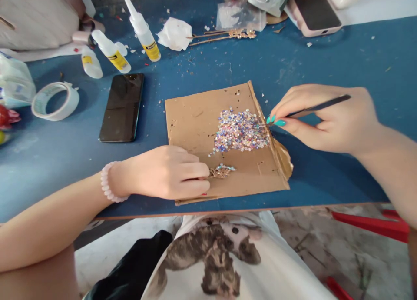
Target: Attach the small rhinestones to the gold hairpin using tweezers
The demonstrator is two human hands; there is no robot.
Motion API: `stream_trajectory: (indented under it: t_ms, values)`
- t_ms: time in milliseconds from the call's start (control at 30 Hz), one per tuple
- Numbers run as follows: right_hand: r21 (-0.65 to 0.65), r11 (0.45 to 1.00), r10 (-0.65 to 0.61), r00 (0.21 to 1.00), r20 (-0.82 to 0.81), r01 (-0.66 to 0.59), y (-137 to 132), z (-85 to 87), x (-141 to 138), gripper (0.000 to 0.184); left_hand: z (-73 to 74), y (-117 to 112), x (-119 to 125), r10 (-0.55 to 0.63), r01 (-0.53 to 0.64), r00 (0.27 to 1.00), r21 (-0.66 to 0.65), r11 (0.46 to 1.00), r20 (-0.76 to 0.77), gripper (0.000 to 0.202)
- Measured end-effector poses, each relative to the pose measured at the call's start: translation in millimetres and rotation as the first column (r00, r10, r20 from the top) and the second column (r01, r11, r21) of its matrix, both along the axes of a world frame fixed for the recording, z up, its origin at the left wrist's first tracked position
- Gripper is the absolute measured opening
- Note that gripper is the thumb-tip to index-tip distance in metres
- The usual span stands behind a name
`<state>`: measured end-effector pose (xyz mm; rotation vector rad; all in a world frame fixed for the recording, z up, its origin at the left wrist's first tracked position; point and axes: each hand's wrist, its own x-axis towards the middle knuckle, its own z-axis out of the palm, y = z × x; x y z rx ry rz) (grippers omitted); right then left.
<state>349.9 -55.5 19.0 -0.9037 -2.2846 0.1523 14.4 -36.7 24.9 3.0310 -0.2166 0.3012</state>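
Note:
On the blue table lies a piece of cardboard (192, 130) with a heap of small multicoloured rhinestones (241, 132) on its right half. My right hand (332, 115) pinches dark tweezers (321, 105), their tips at the right edge of the heap. Over the cardboard's lower left, my left hand (166, 171) is closed on a gold-coloured metal ornament (221, 172). Pale blue stones line the ornament's upper edge, and its near end is hidden in my fingers.
Left of the cardboard lies a black phone (122, 108), with a tape roll (55, 101) beyond it. Glue bottles (146, 37) stand behind. Gold ornament sticks (224, 35), a small plastic bag (241, 16) and another phone (314, 11) occupy the back.

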Motion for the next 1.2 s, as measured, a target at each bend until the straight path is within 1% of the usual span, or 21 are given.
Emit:
stream_trajectory:
  t_ms: [133,267,433,900,1067,1200]
  values:
    - [0.048,0.998,0.039,0.998,0.051,-0.041,-0.7,3.4,-0.7,0.015,-0.4,0.3,0.1,0.002,-0.002,1.000,-0.011,1.000,0.001,0.027]
    - [0.073,0.996,0.045,0.994,0.097,-0.053,-0.5,4.3,-3.4,0.014,-0.8,0.6,0.5,0.002,-0.001,1.000,-0.024,1.000,0.004,0.026]
    - [0.046,0.999,0.001,0.993,0.120,-0.006,-0.8,0.8,-3.6,0.009,-0.2,-0.1,-1.4,-0.002,0.002,1.000,-0.030,1.000,0.000,0.024]
    - [0.020,1.000,-0.016,0.989,0.150,0.013,-3.2,-2.0,-5.3,0.007,0.4,-0.2,-0.4,-0.001,0.001,1.000,-0.016,1.000,-0.001,0.025]
    - [0.030,1.000,-0.009,0.991,0.131,0.005,-2.8,-1.7,-6.6,0.008,0.4,-0.2,0.0,-0.003,0.003,1.000,-0.028,1.000,0.006,0.026]
    - [0.071,0.997,-0.037,0.989,0.145,0.027,-1.6,-1.2,-8.2,0.008,0.4,-0.3,0.3,0.001,-0.001,1.000,-0.028,1.000,0.005,0.025]
